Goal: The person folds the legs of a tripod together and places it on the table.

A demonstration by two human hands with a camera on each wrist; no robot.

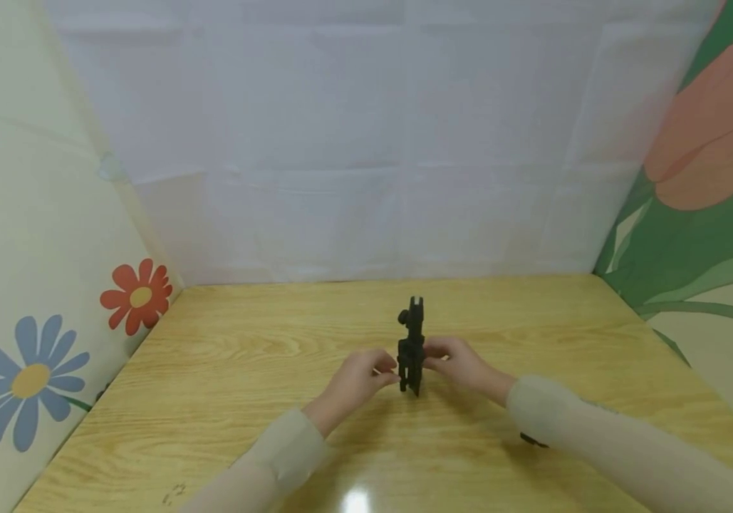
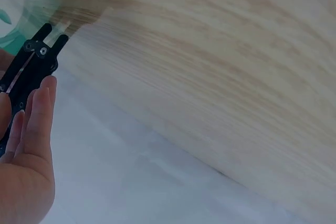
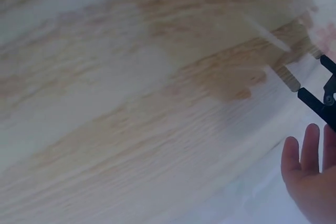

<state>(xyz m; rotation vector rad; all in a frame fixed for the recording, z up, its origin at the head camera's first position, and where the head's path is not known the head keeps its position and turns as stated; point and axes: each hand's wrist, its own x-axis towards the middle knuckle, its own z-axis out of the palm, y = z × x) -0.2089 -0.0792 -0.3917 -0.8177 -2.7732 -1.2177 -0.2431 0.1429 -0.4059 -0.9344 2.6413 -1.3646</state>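
A black jointed device (image 1: pixel 412 345) with narrow bars and a round knob stands upright between both hands; its exact kind is unclear. My left hand (image 1: pixel 360 376) pinches its lower left side with thumb and fingertips. From the other side, my right hand (image 1: pixel 459 363) holds it by thumb and forefinger. In the left wrist view, two parallel bars of the device (image 2: pixel 32 61) with bolted pivots rise past the left hand (image 2: pixel 31 166). The right wrist view cuts off most of the device (image 3: pixel 317 103); the right hand's (image 3: pixel 315 177) other fingers are extended, its thumb out of sight.
Both hands are above a wood-grain table (image 1: pixel 263 320). A white sheet (image 1: pixel 340 142) hangs behind it, with flower-patterned walls (image 1: pixel 33 214) at either side. A small dark piece (image 1: pixel 533 440) shows under the right sleeve, and dark marks (image 1: pixel 174 493) lie near the left forearm.
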